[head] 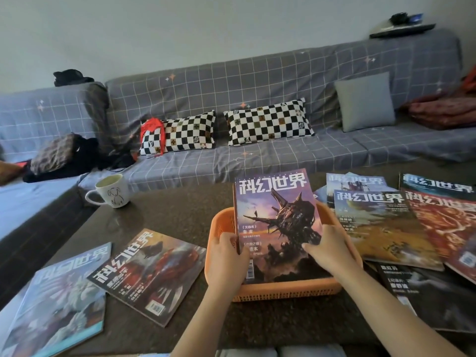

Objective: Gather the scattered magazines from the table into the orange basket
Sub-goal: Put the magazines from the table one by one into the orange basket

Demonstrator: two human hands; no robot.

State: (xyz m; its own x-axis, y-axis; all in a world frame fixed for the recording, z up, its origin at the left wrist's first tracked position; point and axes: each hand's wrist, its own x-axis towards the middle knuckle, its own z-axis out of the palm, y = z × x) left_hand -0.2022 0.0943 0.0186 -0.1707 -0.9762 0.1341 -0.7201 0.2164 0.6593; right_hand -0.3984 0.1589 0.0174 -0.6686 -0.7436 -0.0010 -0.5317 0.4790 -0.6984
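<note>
A purple-cover magazine stands tilted in the orange basket at the table's middle, its lower edge inside the basket. My left hand grips its left edge and spine. My right hand presses on its lower right cover. Two magazines lie to the left: a red-toned one and a pale blue one. To the right lie several more, among them a yellow-orange one, a red one and a dark one.
A white mug stands on the dark table at the back left. Behind the table runs a grey checked sofa with two chequered pillows and clothes.
</note>
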